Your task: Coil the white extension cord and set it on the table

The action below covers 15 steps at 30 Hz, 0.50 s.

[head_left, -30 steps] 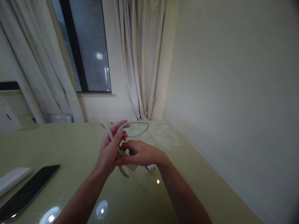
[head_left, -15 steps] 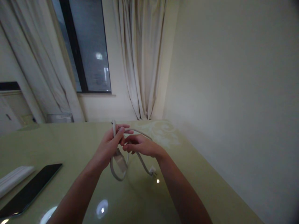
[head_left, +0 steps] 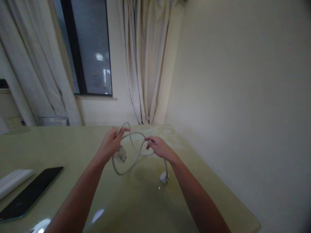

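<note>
A pale grey power cord [head_left: 133, 163] hangs in loose loops between my hands, above the table. My left hand [head_left: 110, 142] is closed around part of the cord, with a loop rising over its fingers. Just below that hand dangles a white block-shaped piece [head_left: 122, 154], too blurred to name exactly. My right hand [head_left: 157, 147] pinches another stretch of cord between thumb and fingers. From beneath the right hand the cord drops to a white plug [head_left: 164, 177] with metal prongs, near the right forearm.
A glossy greenish table [head_left: 136, 207] spreads below, its right edge along a bare wall [head_left: 230, 97]. On the left lie a dark flat slab [head_left: 31, 194] and a long white object [head_left: 14, 181]. Behind are curtains [head_left: 145, 64] and a window [head_left: 92, 48].
My hands have moved apart, the right one shifting rightward with its stretch of cord. The loops have widened, and the plug has swung slightly right. The view has shifted a little.
</note>
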### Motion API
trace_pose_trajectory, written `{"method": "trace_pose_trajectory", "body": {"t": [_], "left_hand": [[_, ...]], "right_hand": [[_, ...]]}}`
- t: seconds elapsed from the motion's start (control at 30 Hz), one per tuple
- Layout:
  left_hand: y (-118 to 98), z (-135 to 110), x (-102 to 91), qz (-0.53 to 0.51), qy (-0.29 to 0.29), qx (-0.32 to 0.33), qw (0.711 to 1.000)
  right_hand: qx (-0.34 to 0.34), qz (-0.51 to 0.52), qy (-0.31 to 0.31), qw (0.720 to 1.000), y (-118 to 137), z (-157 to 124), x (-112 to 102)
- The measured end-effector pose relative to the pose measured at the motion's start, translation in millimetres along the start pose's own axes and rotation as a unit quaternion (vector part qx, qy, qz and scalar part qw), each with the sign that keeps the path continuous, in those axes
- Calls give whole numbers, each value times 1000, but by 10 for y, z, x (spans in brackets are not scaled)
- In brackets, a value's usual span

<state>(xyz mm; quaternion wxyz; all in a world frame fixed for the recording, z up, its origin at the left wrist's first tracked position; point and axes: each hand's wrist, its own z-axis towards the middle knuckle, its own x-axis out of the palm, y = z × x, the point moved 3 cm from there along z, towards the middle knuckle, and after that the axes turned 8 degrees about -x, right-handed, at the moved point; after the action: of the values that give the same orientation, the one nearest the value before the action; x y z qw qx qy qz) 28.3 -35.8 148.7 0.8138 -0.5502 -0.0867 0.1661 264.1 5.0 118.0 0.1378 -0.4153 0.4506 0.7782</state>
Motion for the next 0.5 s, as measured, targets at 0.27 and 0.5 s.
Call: {"method": "trace_pose_trajectory", "body": {"t": [0.27, 0.5], "left_hand": [[-185, -14, -91, -468, 35, -132, 873], [-216, -63, -165, -289, 128, -237, 919]], "right_hand": [[122, -268, -64, 953, -319, -127, 159], [48, -350, -76, 932, -386, 164, 208]]}}
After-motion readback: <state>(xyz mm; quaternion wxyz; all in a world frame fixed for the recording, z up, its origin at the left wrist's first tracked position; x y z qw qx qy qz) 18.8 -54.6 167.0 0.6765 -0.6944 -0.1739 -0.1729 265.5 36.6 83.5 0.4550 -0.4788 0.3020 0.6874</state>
